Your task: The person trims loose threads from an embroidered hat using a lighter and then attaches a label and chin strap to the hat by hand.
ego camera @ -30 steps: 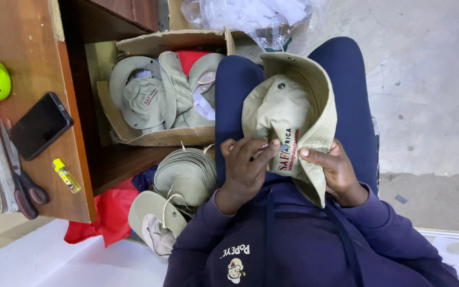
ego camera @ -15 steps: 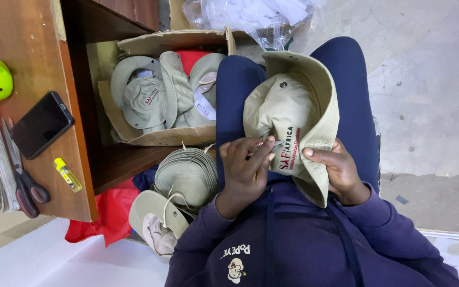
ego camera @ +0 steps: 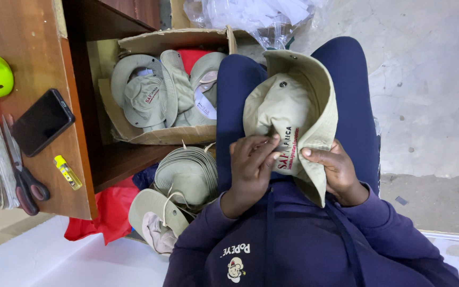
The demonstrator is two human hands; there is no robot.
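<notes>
One khaki hat point(ego camera: 288, 114) on the lap, one cardboard box point(ego camera: 155, 135) of hats — on the counter point(ego camera: 22, 53): one phone point(ego camera: 42, 122), one pair of scissors point(ego camera: 21, 175), one yellow lighter point(ego camera: 68, 172).

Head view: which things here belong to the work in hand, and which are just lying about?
In hand:
- beige hat, held on the lap by left hand and right hand
- stacked hats
- cardboard box of hats

Lying about:
- phone
- scissors
- yellow lighter
- red cloth
- plastic bags

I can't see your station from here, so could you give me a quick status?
Left hand and right hand both grip beige hat on lap. Nothing in the way.
</notes>
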